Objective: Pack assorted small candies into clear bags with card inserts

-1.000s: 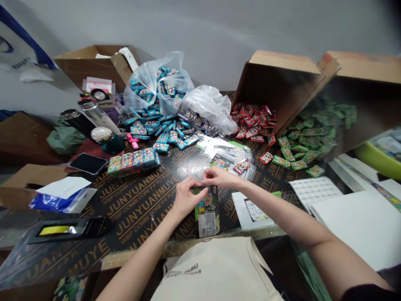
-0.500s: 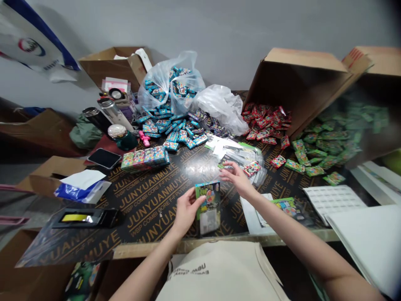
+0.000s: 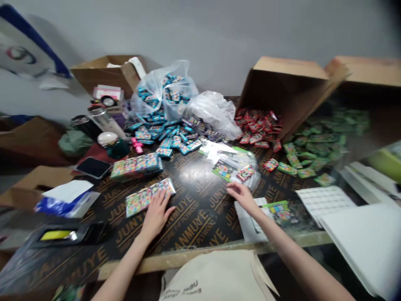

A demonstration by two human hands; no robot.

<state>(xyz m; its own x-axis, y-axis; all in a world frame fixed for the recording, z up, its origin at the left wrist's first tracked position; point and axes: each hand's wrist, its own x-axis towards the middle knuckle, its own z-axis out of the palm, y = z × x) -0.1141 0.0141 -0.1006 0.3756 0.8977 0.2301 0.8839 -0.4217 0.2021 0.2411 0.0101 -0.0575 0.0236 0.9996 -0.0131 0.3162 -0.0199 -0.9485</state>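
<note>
My left hand (image 3: 157, 213) lies with its fingers stretched over a long, flat printed packet (image 3: 138, 201) on the tabletop. Just behind that packet is a stack of similar colourful packets (image 3: 137, 165). On the right, my right hand (image 3: 244, 196) hovers at the near edge of a pile of clear plastic sleeves (image 3: 250, 180), its fingers loosely curved and apart with nothing in them. A green and black printed card (image 3: 223, 169) and a small red packet (image 3: 244, 172) lie on the sleeves. Near my right forearm is another green printed card (image 3: 282, 211).
Blue packets (image 3: 153, 133) spill from a clear bag (image 3: 181, 69) at the back. Red packets (image 3: 257, 125) and green packets (image 3: 319, 146) spill from cardboard boxes (image 3: 288, 69). Flasks (image 3: 105, 121), a phone (image 3: 93, 167) and a tape dispenser (image 3: 72, 234) stand left; white sheets (image 3: 363, 242) lie right.
My left hand has moved left from the middle and no longer holds the upright printed packet; a packet now lies flat beneath it. My right hand has drawn back slightly. The view has shifted.
</note>
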